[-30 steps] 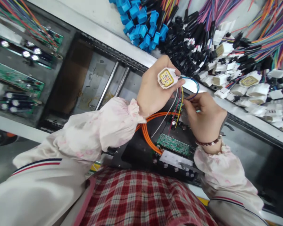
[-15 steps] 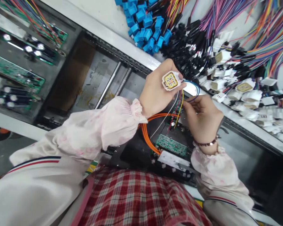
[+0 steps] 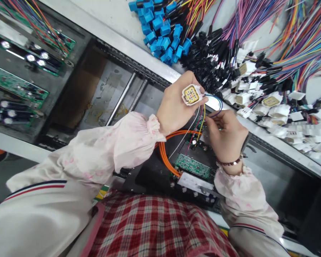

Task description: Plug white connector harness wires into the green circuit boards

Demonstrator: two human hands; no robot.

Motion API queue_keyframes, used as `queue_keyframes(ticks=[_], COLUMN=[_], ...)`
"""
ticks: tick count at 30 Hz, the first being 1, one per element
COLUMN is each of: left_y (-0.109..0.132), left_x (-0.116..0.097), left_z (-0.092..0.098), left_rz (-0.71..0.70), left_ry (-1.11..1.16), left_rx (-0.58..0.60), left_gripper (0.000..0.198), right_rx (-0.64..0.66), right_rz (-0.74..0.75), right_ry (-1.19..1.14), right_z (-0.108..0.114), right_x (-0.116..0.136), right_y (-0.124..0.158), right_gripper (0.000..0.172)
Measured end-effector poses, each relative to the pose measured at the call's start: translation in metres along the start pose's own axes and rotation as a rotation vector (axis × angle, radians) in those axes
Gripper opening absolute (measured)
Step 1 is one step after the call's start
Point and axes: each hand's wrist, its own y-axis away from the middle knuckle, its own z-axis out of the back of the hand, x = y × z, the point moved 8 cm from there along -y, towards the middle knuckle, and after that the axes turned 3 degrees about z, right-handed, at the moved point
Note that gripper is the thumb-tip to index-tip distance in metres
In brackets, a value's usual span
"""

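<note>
My left hand point(image 3: 178, 101) is closed on a white wire connector point(image 3: 192, 95) with a yellow face, which is turned up toward me. From the connector's back run blue wires point(image 3: 219, 103) that loop over to my right hand point(image 3: 226, 134), whose thumb and finger pinch their ends. White, red and yellow wires point(image 3: 202, 123) hang from the connector over a black fixture. Lying in that fixture are a green circuit board point(image 3: 194, 166) and, at its left, a bundle of orange wires point(image 3: 164, 157). The pinched wire tips are hidden by my right fingers.
Blue connectors point(image 3: 164, 32), black plugs and white connectors point(image 3: 279, 110) with coloured wires are piled beyond the metal rail point(image 3: 139, 50). At the left, another fixture holds circuit boards point(image 3: 18, 85) with capacitors. A rod and a screw shaft point(image 3: 136, 98) cross the conveyor gap.
Everything in view has shifted slightly left. Both hands keep their hold on the connector and the blue wires, with little movement between them.
</note>
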Motion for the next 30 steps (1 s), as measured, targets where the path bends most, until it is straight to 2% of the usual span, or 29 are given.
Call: queue_keyframes(ticks=[3,6,8,10,11,14,16,22,30], left_y=[0.0,0.001,0.002,0.003,0.004,0.004,0.004,0.002,0.003], left_x=[-0.002,-0.005,-0.004,-0.004,-0.003,-0.002,-0.002,-0.006,-0.006], left_z=[0.001,0.0,-0.002,-0.003,-0.004,-0.006,-0.006,-0.002,-0.002], left_rz=[-0.021,-0.054,-0.066,-0.075,-0.078,-0.076,-0.067,-0.048,-0.032], left_ry=[0.008,0.031,0.052,0.075,0.084,0.097,0.093,0.09,0.153], left_rx=[-0.002,0.0,0.01,0.016,0.02,0.041,0.046,0.03,0.003], left_gripper=[0.028,0.027,0.026,0.026,0.025,0.024,0.024,0.026,0.026], right_rx=[0.014,0.008,0.084,0.176,0.176,0.019,-0.028,-0.003,-0.01], right_rz=[-0.006,-0.03,0.033,0.111,0.123,0.085,0.077,0.052,0.042], right_ry=[-0.029,-0.03,0.026,0.036,0.01,-0.05,-0.031,-0.015,-0.019], right_z=[0.002,0.011,0.01,0.006,0.007,0.018,0.018,0.004,0.006], right_x=[-0.001,0.002,0.011,0.022,0.024,0.02,0.016,0.004,0.005], right_y=[0.005,0.014,0.019,0.022,0.021,0.015,0.012,0.013,0.013], right_gripper=[0.007,0.016,0.018,0.011,0.008,0.002,0.002,0.002,0.006])
